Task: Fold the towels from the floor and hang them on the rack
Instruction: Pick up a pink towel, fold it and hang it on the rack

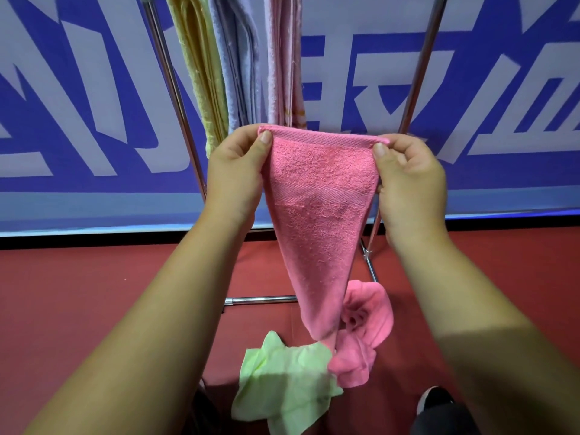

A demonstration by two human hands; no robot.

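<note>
I hold a pink towel (317, 196) up in front of me by its top edge. My left hand (233, 171) pinches the left corner and my right hand (411, 177) pinches the right corner. The towel hangs down in a narrowing strip toward the floor. Below it on the red floor lie a crumpled light green towel (282, 381) and a crumpled pink towel (364, 337). The metal rack (175, 98) stands just behind, with a yellow towel (201, 73), a lilac-blue towel (238, 64) and a pale pink towel (285, 64) hanging on it.
A blue and white banner wall (78, 105) runs behind the rack. The rack's lower bar (260, 299) crosses the red floor (94, 277) near the towels. A dark shoe (434, 400) shows at the bottom right.
</note>
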